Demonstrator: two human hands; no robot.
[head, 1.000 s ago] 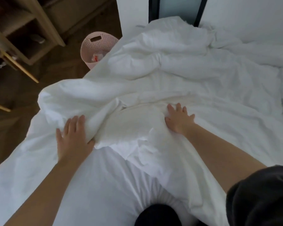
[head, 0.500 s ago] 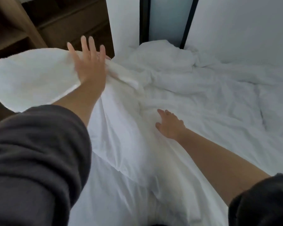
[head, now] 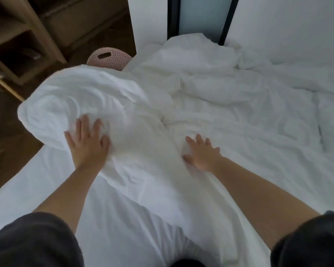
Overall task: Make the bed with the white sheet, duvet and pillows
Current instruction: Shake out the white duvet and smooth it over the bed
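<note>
White duvet (head: 123,105) bunched on the bed (head: 27,185): we press left hand (head: 89,145) and right hand (head: 201,155) flat on it (fingers spread, gripping nothing) to smooth the folds.

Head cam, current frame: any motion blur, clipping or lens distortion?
Head view: left hand and the duvet under it are motion-smeared; right hand slightly soft; duvet whites flat, folds low-contrast; wooden shelf dim; wide-angle lens slants the window frame.

My count
Two hands, my left hand (head: 88,145) and right hand (head: 201,158); one duvet (head: 123,105), one sheet (head: 37,180), one pink basket (head: 112,57).
</note>
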